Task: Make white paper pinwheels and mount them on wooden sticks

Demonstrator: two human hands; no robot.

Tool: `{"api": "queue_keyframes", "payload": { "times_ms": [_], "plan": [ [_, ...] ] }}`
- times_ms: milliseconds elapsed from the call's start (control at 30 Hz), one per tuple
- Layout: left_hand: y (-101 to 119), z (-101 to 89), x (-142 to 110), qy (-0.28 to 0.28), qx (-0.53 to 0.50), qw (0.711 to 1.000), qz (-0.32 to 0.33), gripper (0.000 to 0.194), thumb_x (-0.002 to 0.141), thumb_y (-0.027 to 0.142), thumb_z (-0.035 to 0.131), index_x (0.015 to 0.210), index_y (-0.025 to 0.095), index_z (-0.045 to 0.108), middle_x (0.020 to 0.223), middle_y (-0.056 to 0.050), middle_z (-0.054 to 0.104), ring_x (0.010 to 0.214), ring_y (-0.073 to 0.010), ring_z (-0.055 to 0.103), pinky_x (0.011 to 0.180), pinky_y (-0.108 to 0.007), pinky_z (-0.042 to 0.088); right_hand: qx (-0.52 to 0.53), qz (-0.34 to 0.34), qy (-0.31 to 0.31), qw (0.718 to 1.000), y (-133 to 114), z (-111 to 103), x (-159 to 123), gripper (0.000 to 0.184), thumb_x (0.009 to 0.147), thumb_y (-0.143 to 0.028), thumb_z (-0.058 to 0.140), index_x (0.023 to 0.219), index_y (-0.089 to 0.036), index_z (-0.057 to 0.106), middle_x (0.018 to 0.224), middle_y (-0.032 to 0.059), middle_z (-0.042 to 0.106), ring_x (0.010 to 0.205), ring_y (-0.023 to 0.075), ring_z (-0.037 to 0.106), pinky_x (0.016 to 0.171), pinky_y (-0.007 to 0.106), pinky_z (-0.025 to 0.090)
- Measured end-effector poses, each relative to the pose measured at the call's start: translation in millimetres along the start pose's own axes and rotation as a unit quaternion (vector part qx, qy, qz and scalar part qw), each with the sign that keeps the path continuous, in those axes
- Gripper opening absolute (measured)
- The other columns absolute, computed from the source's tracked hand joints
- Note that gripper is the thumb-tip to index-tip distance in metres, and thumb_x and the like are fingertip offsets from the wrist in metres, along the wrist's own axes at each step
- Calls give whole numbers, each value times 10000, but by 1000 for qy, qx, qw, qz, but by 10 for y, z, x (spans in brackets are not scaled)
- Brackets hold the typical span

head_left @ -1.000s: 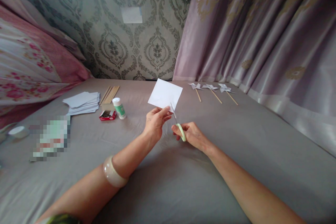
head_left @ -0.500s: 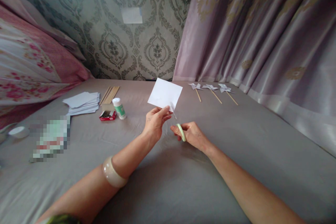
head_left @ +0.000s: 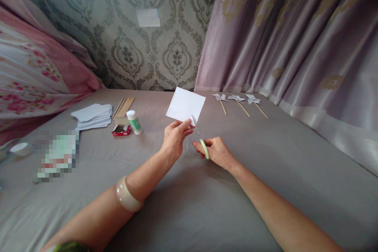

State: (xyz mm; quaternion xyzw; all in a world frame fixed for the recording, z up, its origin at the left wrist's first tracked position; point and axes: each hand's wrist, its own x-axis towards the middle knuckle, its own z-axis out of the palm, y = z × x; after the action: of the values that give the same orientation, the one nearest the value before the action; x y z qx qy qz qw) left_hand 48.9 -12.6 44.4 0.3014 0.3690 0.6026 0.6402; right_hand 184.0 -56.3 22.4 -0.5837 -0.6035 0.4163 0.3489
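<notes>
My left hand (head_left: 175,138) pinches the lower corner of a white square of paper (head_left: 185,105), holding it up over the grey sheet. My right hand (head_left: 217,151) is closed round small scissors with pale green handles (head_left: 203,146). The blades sit at the paper's lower right corner, just beside my left fingertips. A pale bangle (head_left: 126,196) circles my left wrist.
On the grey bed sheet (head_left: 265,173) lie a stack of white paper squares (head_left: 93,115), a bundle of wooden sticks (head_left: 124,106), a glue bottle (head_left: 134,121) and a small red box (head_left: 121,129). Three finished paper pinwheels (head_left: 236,99) lie near the curtain (head_left: 295,39). Pink floral bedding (head_left: 32,71) rises at left.
The scissor blades have slipped a little further into the paper's lower corner. Both hands stay in nearly the same place.
</notes>
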Motion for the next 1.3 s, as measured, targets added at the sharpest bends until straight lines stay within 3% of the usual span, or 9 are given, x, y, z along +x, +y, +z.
{"api": "queue_keyframes", "payload": {
  "times_ms": [1300],
  "plan": [
    [-45, 21, -80, -24, -3, 1000, -17, 213, 592, 196, 777, 563, 114, 583, 584, -25, 598, 616, -116, 603, 618, -237, 464, 10, 2, 27, 1000, -17, -11, 9, 415, 689, -524, 642, 515, -155, 565, 472, -17, 514, 473, 94, 414, 486, 239, 308]
  ]
}}
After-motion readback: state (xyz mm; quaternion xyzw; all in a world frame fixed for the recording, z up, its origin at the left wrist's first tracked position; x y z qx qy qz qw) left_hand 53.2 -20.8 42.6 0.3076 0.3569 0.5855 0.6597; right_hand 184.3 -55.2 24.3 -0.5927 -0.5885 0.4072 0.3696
